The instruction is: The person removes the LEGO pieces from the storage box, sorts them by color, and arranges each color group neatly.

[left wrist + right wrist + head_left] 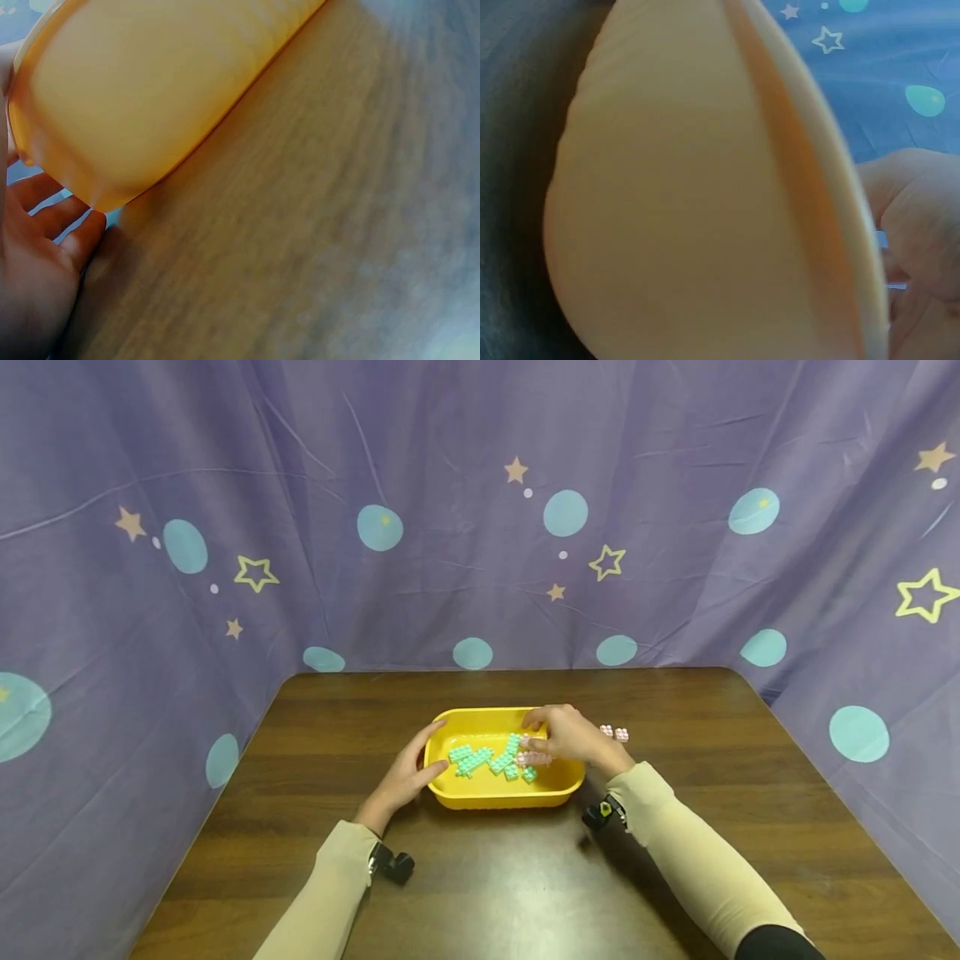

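A yellow plastic tub (487, 799) sits on the table, with several mint-green toy building bricks (474, 762) inside. Pale pink building bricks (534, 759) lie in its right half. At the tub's left end, the left hand (405, 778) holds the wall, thumb by the rim; in the left wrist view its fingers (56, 217) lie along the outside. The right hand (573, 734) reaches over the right rim, above the pink bricks, with thumb and fingers apart. In the right wrist view the tub's wall (675, 187) hides most of its fingers.
Two more pink bricks (614, 732) lie on the table just right of the tub, behind the right forearm. The brown wooden table (480, 877) runs back to a purple curtain (465, 527) with stars and dots, which hangs around its back and sides.
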Motion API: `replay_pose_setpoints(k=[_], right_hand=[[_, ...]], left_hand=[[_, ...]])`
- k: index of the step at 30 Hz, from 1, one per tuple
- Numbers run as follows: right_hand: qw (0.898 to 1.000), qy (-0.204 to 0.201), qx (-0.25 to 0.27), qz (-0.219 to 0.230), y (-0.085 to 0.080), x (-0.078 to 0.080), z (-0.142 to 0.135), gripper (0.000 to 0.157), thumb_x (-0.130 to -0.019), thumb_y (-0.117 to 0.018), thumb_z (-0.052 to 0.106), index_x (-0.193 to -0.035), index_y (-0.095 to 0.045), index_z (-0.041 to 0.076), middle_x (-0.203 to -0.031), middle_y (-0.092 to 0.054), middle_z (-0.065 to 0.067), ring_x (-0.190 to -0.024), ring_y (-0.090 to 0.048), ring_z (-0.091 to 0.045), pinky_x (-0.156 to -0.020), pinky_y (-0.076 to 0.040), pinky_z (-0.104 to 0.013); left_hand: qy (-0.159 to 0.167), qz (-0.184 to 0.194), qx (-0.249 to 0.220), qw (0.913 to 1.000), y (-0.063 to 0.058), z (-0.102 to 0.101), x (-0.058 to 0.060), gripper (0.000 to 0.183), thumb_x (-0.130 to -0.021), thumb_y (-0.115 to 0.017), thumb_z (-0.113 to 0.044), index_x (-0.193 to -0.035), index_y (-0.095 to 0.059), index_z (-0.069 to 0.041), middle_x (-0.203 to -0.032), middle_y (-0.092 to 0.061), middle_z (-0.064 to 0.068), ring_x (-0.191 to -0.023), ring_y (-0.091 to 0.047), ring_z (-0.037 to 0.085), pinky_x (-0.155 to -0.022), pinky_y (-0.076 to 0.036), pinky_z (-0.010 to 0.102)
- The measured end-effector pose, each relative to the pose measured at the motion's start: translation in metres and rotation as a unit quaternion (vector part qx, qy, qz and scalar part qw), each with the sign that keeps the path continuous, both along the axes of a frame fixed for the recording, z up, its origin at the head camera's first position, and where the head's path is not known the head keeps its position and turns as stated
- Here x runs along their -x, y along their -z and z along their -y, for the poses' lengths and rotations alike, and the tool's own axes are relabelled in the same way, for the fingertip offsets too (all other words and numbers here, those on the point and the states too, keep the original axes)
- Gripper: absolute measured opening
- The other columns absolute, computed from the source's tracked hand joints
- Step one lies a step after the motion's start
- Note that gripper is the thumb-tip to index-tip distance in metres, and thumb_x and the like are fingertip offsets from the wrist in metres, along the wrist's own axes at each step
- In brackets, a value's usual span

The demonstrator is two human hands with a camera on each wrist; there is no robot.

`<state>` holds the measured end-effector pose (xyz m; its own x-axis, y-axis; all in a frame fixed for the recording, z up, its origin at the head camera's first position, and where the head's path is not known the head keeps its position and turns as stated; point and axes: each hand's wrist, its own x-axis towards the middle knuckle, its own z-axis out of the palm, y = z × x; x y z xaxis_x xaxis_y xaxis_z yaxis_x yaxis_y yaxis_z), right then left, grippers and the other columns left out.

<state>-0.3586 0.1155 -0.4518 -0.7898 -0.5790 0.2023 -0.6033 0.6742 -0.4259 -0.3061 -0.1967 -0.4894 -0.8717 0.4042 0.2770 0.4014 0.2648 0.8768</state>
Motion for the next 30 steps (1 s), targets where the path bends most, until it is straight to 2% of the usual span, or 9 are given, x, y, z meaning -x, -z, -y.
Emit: replay_pose_setpoints(k=[3, 7, 13, 20, 30], right_hand=[[1.000, -0.017, -0.011, -0.003, 0.001, 0.000, 0.003, 0.022, -0.086, -0.072, 0.017, -0.106, -0.072, 0.007, -0.092, -0.072, -0.003, -0.081, -0.067, -0.017, -0.076, -0.054, -0.035], [0.999, -0.038, -0.027, -0.010, 0.001, -0.001, 0.006, 0.016, -0.083, -0.073, 0.015, -0.097, -0.073, 0.008, -0.087, -0.071, 0.000, -0.073, -0.062, -0.011, -0.068, -0.051, -0.028], [0.996, -0.058, -0.058, -0.041, 0.006, -0.002, 0.010, 0.011, -0.079, -0.076, 0.014, -0.088, -0.073, 0.011, -0.081, -0.070, 0.002, -0.071, -0.060, -0.009, -0.067, -0.051, -0.026], [0.994, -0.037, -0.100, -0.039, 0.011, -0.006, 0.012, 0.008, -0.082, -0.077, 0.025, -0.084, -0.073, 0.019, -0.078, -0.068, 0.009, -0.071, -0.060, -0.008, -0.067, -0.051, -0.028], [0.993, -0.029, -0.112, -0.032, 0.012, -0.009, 0.014, 0.007, -0.083, -0.077, 0.025, -0.083, -0.073, 0.020, -0.078, -0.067, 0.008, -0.071, -0.059, -0.008, -0.067, -0.051, -0.030]], left_hand=[[0.001, -0.006, -0.002, 1.0000, -0.001, 0.000, 0.001, 0.067, -0.092, -0.063, -0.007, -0.150, -0.030, 0.002, -0.155, -0.029, 0.025, -0.138, -0.033, 0.047, -0.107, -0.035, 0.059], [-0.004, -0.011, 0.004, 0.9999, -0.002, 0.000, 0.003, 0.067, -0.092, -0.064, -0.008, -0.150, -0.031, 0.001, -0.155, -0.030, 0.025, -0.138, -0.033, 0.046, -0.108, -0.034, 0.059], [-0.007, -0.007, 0.010, 0.9999, -0.001, 0.001, 0.002, 0.067, -0.092, -0.063, -0.010, -0.150, -0.031, 0.001, -0.155, -0.030, 0.025, -0.139, -0.033, 0.046, -0.109, -0.032, 0.059], [0.002, -0.010, -0.010, 0.9999, 0.002, -0.001, -0.001, 0.067, -0.091, -0.063, -0.002, -0.149, -0.030, 0.004, -0.153, -0.030, 0.028, -0.137, -0.033, 0.049, -0.106, -0.034, 0.062], [0.014, -0.010, -0.022, 0.9996, 0.001, -0.001, -0.001, 0.067, -0.092, -0.062, -0.003, -0.149, -0.029, 0.006, -0.154, -0.027, 0.029, -0.137, -0.032, 0.051, -0.104, -0.035, 0.064]])
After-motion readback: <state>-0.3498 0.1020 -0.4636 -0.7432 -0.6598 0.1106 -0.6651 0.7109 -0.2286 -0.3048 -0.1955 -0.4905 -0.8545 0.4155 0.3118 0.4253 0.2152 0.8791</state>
